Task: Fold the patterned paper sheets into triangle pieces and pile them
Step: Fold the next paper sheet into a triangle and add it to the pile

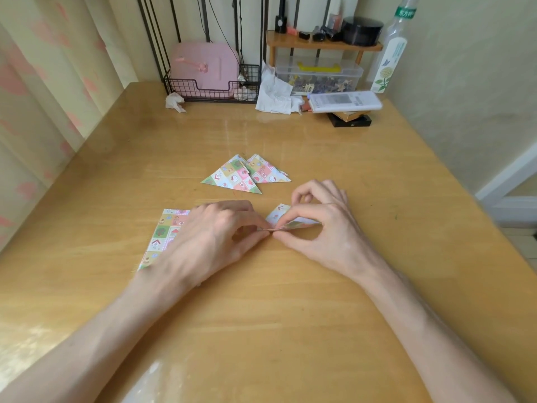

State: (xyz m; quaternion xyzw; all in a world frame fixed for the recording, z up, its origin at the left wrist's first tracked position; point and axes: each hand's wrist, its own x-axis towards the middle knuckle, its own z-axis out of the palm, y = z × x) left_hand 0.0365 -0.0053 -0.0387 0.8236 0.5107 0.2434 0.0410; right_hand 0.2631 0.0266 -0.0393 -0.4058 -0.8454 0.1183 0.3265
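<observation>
- While a fold is being worked, a small folded piece (283,218) is pinched at its near corner between thumb and forefinger of the left hand (215,231) and of the right hand (322,225), fingertips pressed together on the paper.
- Just left, unfolded patterned sheets (164,234) are partly covered by the left hand.
- Farther off, finished triangles (241,175) are laid overlapping on the table (290,315).
- The paper is judged thin, light and easily torn; it is best taken by corners and edges, with creases pressed against the tabletop.
</observation>
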